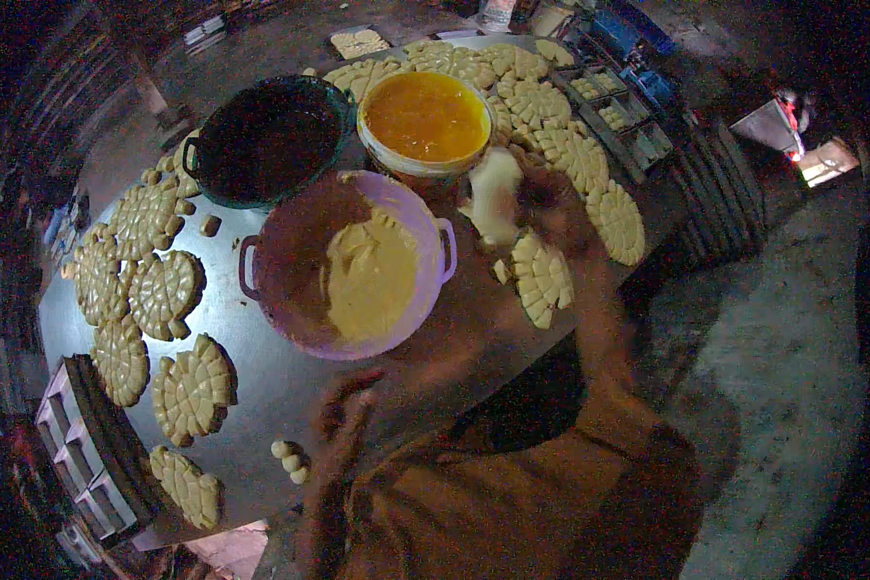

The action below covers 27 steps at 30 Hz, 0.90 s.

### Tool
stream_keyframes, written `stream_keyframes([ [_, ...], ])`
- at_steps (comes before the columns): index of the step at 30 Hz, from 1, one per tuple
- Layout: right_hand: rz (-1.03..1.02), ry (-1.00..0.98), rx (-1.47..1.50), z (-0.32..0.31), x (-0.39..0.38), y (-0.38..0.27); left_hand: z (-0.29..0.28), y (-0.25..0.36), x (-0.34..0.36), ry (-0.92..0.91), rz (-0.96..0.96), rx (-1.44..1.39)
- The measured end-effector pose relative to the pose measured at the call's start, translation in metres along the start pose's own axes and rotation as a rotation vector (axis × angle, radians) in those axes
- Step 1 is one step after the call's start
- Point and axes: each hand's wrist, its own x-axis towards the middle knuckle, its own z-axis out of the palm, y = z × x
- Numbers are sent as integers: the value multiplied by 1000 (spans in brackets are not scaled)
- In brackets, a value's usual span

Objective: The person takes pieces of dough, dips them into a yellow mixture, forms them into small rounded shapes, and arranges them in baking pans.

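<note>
My right hand [551, 198] reaches over the far right part of the metal table. It is at a pale lump of dough [496, 196], and motion smears both; the fingers seem closed on it. Just below lies a round of cut dough pieces [541, 278]. My left hand [346, 406] hovers by the near side of a purple tub [285, 309], fingers loosely bent and apart, with nothing in them. Inside the tub is a creamy yellow paste [372, 275]. Two or three small dough balls [290, 461] sit left of my left wrist.
Beyond the tub stand a dark basin [266, 140] and a white bucket of orange-yellow liquid [425, 116]. Scored dough rounds [193, 387] line the left side, others [556, 150] the far right. Sectioned metal trays stand at the left edge [72, 454] and far right [621, 116].
</note>
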Motion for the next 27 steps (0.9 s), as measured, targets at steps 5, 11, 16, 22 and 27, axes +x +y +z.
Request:
stream_keyframes([
  [5, -142, -448, -389, -60, 134, 63, -55, -28, -12, 317, -23, 103],
  [11, -201, -925, -505, -26, 220, 113, -63, -33, -29, 524, -319, -28],
  [16, 24, -1040, -484, -22, 230, 133, -47, -51, -28, 500, -45, -81],
  [22, 55, -1093, -530, -46, 230, 127, -37, -41, -22, 409, -89, -31],
  [27, 89, -824, -179, -45, 197, 60, -43, -78, -22, 361, -44, -321],
])
